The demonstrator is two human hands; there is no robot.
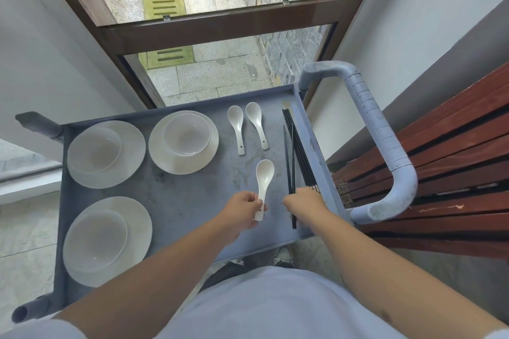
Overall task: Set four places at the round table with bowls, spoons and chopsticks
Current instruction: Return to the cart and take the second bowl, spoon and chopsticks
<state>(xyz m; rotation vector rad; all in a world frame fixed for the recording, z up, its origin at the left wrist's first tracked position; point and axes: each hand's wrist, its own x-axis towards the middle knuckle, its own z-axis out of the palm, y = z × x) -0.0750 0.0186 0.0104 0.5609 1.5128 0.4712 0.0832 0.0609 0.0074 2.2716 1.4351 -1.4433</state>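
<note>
Gripping a white spoon (264, 187) by its handle, the left hand (242, 213) sits over the cart (192, 201) near its near edge, fingers and thumb curled round the handle's end, the bowl of the spoon pointing toward the far edge. Just beside it, toward the right edge, the right hand (305, 205) curls down onto the near ends of the chopsticks (296, 154); it seems to pinch a pair whose tips stick out below it, though how many sticks it holds I cannot tell. The chopsticks lie with their long axis running near edge to far edge, close along the right rim, so the right hand is plainly the nearer one to them and would draw them back toward the person along that axis. Two more spoons (249, 126) lie side by side near the far edge, handles pointing to the near edge, well apart from both hands. Three bowls (187, 133), each on a plate (107, 242), fill the left half: two along the far edge, one at the near left corner. The round table is not in view, so every setting seen here looks not yet laid. Rising past the right edge, the cart's handle (385, 146) crowds a sideways lift of the chopsticks, and a wooden bench (454, 151) lies beyond it
</note>
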